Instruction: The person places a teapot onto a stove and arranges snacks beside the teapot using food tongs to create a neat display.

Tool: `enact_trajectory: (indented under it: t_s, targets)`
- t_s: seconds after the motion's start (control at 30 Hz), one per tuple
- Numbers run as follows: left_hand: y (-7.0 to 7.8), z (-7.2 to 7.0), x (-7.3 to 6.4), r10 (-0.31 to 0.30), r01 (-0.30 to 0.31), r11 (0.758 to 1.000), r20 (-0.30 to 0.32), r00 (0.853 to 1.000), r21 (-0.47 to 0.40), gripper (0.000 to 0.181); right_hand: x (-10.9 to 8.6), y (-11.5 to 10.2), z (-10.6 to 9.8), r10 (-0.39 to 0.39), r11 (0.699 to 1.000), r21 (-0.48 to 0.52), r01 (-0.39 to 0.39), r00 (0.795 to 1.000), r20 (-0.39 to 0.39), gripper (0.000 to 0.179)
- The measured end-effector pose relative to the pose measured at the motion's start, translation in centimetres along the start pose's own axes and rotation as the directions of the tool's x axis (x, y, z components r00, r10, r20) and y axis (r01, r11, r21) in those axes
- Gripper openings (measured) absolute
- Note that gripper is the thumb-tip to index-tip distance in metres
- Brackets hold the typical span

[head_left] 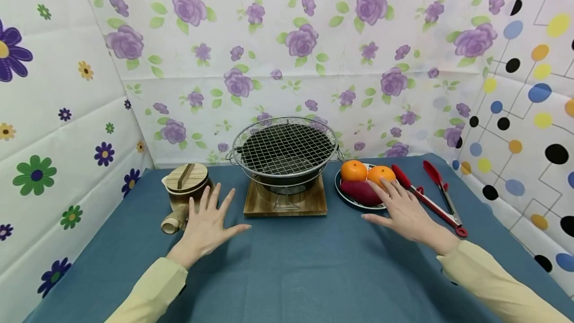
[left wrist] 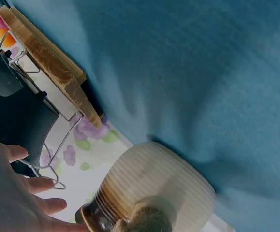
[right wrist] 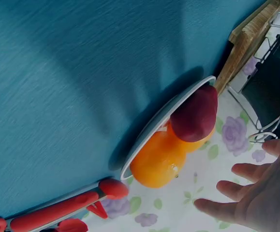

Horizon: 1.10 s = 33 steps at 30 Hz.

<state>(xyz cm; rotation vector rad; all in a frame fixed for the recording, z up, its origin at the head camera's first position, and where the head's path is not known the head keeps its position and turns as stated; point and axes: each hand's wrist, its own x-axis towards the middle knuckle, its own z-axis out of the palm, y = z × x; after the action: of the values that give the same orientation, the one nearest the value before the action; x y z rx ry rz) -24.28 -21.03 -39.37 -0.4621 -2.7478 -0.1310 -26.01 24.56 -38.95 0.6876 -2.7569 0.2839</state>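
Observation:
My left hand [head_left: 204, 231], fingers spread and empty, hovers over the cloth just in front of a ceramic teapot [left wrist: 154, 179] with a wooden lid [head_left: 186, 178] and a twine-wrapped side handle [head_left: 180, 217]. In the head view its fingers overlap the pot's right side. My right hand [head_left: 405, 213] is also spread and empty, held above the near right part of a plate [head_left: 343, 194]. On that plate lie two oranges [head_left: 353, 170] and a purple-red sweet potato [right wrist: 195, 116]. The right fingertips partly cover the oranges and sweet potato in the head view.
Between the hands, a round black tabletop grill [head_left: 287, 182] with a wire mesh [head_left: 287, 148] stands on a wooden board [head_left: 257, 203]. Red-and-metal tongs [head_left: 432, 206] lie spread right of the plate. Blue cloth [head_left: 287, 263] covers the table; patterned curtains [head_left: 278, 93] enclose the back and sides.

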Motion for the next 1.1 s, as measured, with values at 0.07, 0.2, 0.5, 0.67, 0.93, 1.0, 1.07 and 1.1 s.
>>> enact_trajectory:
  t_s: [0.07, 0.2, 0.5, 0.67, 0.93, 1.0, 1.07, 1.1]
  targets:
    - [-0.1, -0.2, 0.1, -0.002, 0.002, 1.000, -0.009, 1.000, -0.003, 0.096, 0.2, -0.2, 0.0, -0.006, 0.999, 0.034, 0.006, 1.000, -0.001, 0.086]
    - [-0.4, -0.6, 0.1, -0.008, 0.008, 1.000, -0.011, 1.000, -0.001, 0.096, 0.6, -0.7, 0.0, -0.014, 0.995, 0.100, 0.014, 1.000, 0.000, 0.085]
    - [-1.4, -1.6, 0.1, -0.018, 0.019, 0.999, -0.029, 0.999, 0.033, 0.094, 1.3, -1.6, 0.3, 0.039, 0.976, 0.214, -0.045, 0.999, 0.035, 0.084]
    - [-1.6, -2.1, 0.1, -0.030, 0.031, 0.999, -0.036, 0.999, 0.039, 0.093, 2.0, -2.4, 0.3, 0.054, 0.952, 0.298, -0.066, 0.997, 0.048, 0.084]
    - [-2.0, -2.9, 0.1, -0.064, 0.066, 0.997, -0.039, 0.997, 0.030, 0.094, 3.2, -3.4, 0.7, 0.051, 0.922, 0.382, -0.057, 0.998, 0.026, 0.083]
    - [-2.2, -3.1, 0.1, -0.072, 0.073, 0.997, -0.040, 0.997, 0.029, 0.095, 3.5, -3.6, 0.9, 0.044, 0.917, 0.395, -0.048, 0.999, 0.019, 0.082]
    - [-2.3, -3.4, 0.1, -0.075, 0.077, 0.996, -0.047, 0.996, 0.033, 0.095, 3.7, -3.8, 1.1, 0.039, 0.910, 0.412, -0.044, 0.999, 0.021, 0.081]
    - [-2.4, -3.5, 0.1, -0.076, 0.078, 0.996, -0.052, 0.996, 0.034, 0.095, 3.8, -3.9, 1.1, 0.039, 0.905, 0.422, -0.046, 0.999, 0.024, 0.081]
